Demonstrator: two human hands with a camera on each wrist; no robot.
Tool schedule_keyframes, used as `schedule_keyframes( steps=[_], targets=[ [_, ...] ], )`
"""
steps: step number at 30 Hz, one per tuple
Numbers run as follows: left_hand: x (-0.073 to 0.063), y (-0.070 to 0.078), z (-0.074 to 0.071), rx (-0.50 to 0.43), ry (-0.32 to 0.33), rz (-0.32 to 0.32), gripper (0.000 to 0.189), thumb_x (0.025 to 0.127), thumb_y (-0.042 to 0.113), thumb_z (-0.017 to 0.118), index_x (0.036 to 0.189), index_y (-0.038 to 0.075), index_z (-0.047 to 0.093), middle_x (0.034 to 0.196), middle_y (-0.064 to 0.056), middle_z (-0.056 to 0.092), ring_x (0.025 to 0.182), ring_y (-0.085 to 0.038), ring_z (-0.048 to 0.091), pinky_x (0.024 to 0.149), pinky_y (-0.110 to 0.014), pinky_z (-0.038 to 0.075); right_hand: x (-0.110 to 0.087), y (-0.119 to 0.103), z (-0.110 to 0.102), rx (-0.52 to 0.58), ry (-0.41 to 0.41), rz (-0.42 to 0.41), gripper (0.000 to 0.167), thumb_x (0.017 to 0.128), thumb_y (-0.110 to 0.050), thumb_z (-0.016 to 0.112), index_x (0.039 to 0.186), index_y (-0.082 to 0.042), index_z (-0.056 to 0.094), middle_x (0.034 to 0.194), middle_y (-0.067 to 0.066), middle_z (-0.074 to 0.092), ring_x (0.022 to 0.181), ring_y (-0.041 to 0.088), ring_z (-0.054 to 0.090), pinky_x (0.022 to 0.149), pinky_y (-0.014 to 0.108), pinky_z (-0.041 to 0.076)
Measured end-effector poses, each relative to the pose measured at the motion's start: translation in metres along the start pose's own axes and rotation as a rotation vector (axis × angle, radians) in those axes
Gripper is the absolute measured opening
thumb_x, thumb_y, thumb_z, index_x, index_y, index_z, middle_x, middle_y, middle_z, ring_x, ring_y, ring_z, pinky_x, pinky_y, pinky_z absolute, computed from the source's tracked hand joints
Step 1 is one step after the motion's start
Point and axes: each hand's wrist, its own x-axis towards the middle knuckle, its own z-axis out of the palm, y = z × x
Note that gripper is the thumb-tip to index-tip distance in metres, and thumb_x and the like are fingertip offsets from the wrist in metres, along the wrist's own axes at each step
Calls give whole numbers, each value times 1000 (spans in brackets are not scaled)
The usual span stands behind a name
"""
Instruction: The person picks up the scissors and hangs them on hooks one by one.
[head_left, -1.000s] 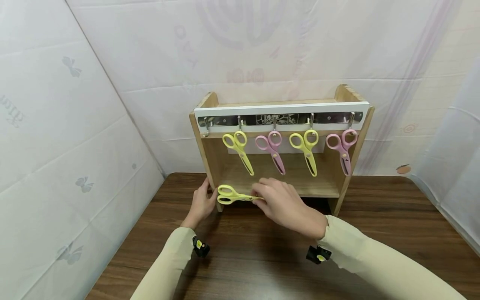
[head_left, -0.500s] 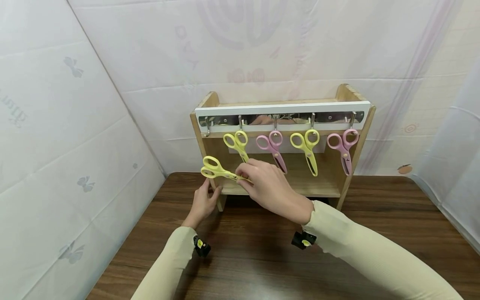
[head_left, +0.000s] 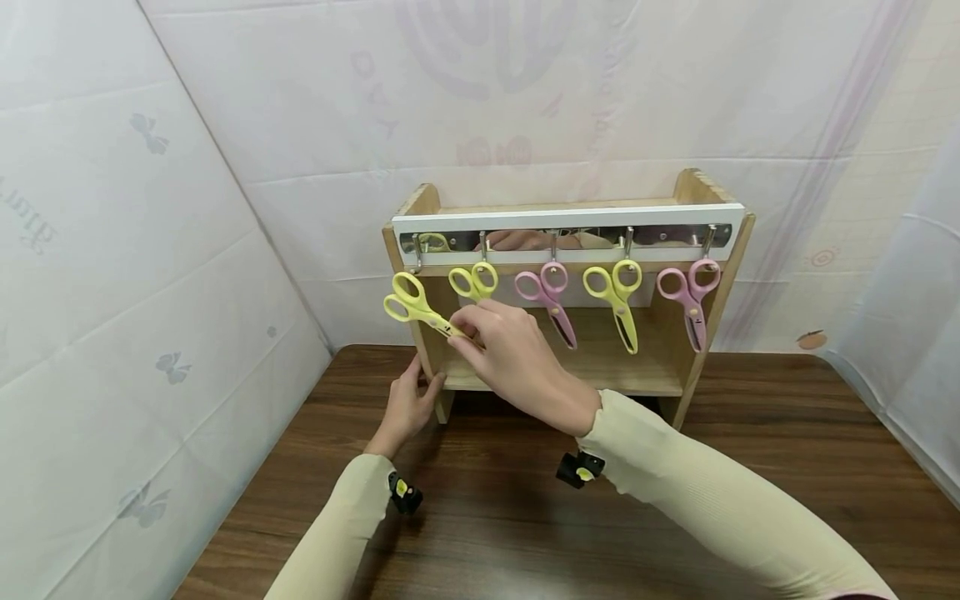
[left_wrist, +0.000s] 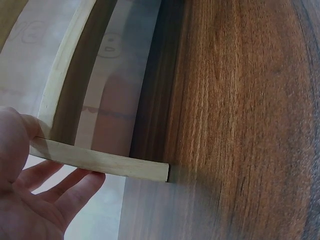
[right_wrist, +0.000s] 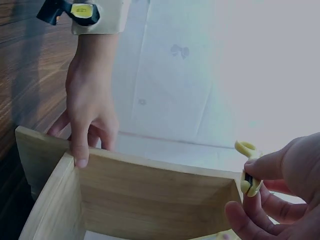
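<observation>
My right hand (head_left: 517, 350) pinches yellow scissors (head_left: 411, 303) by the blade end, their handle loops tilted up to the left. Those loops are just below and in front of the leftmost hook (head_left: 417, 257), which bears nothing. In the right wrist view, the same scissors (right_wrist: 248, 170) are between thumb and fingers. My left hand (head_left: 405, 410) grips the lower left side panel of the wooden shelf (head_left: 600, 377). As the left wrist view shows, the fingers lie along the panel's outer face (left_wrist: 100, 162) and the thumb is on the other side.
From the other hooks on the metal strip (head_left: 675, 236) hang yellow scissors (head_left: 480, 279), pink scissors (head_left: 551, 302), more yellow scissors (head_left: 617, 304) and more pink scissors (head_left: 690, 304). The shelf stands on a dark wood table (head_left: 480, 517), with pale cloth walls (head_left: 315, 150) behind and left.
My right hand has carried the yellow scissors up and to the left, from low before the shelf to near the leftmost hook. The left hand has stayed on the panel.
</observation>
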Motion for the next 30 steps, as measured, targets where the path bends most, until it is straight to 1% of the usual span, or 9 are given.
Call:
schedule_keyframes(
  steps=[6, 10, 13, 19, 22, 26, 30],
  targets=[
    [0, 0, 1, -12, -5, -13, 42, 105, 15, 61, 144, 4, 51, 126, -25, 66, 114, -40, 67, 88, -54, 59, 3, -1, 1, 25, 20, 19, 5, 93, -9, 77, 96, -5, 76, 83, 1, 66, 70, 11, 60, 61, 25, 49],
    [0, -1, 1, -9, 0, -11, 41, 105, 16, 62, 143, 4, 52, 124, -25, 67, 112, -39, 68, 86, -53, 60, 4, 0, 1, 16, 17, 45, 4, 93, -9, 77, 95, -6, 76, 81, 1, 65, 70, 11, 59, 61, 25, 49],
    [0, -1, 2, -6, 4, -4, 41, 105, 16, 62, 143, 4, 52, 125, -25, 67, 113, -40, 68, 87, -55, 59, 3, 0, 1, 6, 10, 59, 4, 93, -10, 77, 94, -6, 76, 80, 0, 65, 69, 11, 59, 60, 26, 48],
    [-1, -2, 2, -5, 6, -3, 41, 105, 16, 62, 143, 4, 52, 126, -25, 67, 115, -41, 66, 90, -57, 58, 1, 2, 1, 9, 0, 77, 5, 93, -10, 77, 94, -6, 76, 78, 0, 63, 69, 18, 62, 59, 28, 47],
    [-1, -1, 1, -1, 10, -3, 40, 105, 16, 62, 142, 4, 53, 125, -25, 67, 114, -41, 67, 90, -57, 58, 0, 2, 2, 3, -1, 81, 5, 93, -11, 77, 94, -7, 76, 76, -1, 61, 67, 16, 59, 57, 28, 45],
    [-1, -1, 1, 1, 10, -7, 41, 105, 16, 62, 143, 4, 52, 125, -25, 67, 114, -41, 67, 88, -56, 59, 0, 2, 4, -21, -18, 95, 6, 94, -13, 77, 96, -8, 75, 73, -3, 58, 63, 10, 52, 54, 27, 43],
    [0, -1, 1, -4, 7, -11, 43, 105, 15, 62, 145, 4, 51, 126, -25, 66, 114, -41, 67, 87, -55, 59, -2, 2, 6, -55, -50, 129, 6, 95, -15, 76, 96, -10, 75, 71, -5, 59, 60, 8, 52, 52, 27, 44]
  ],
)
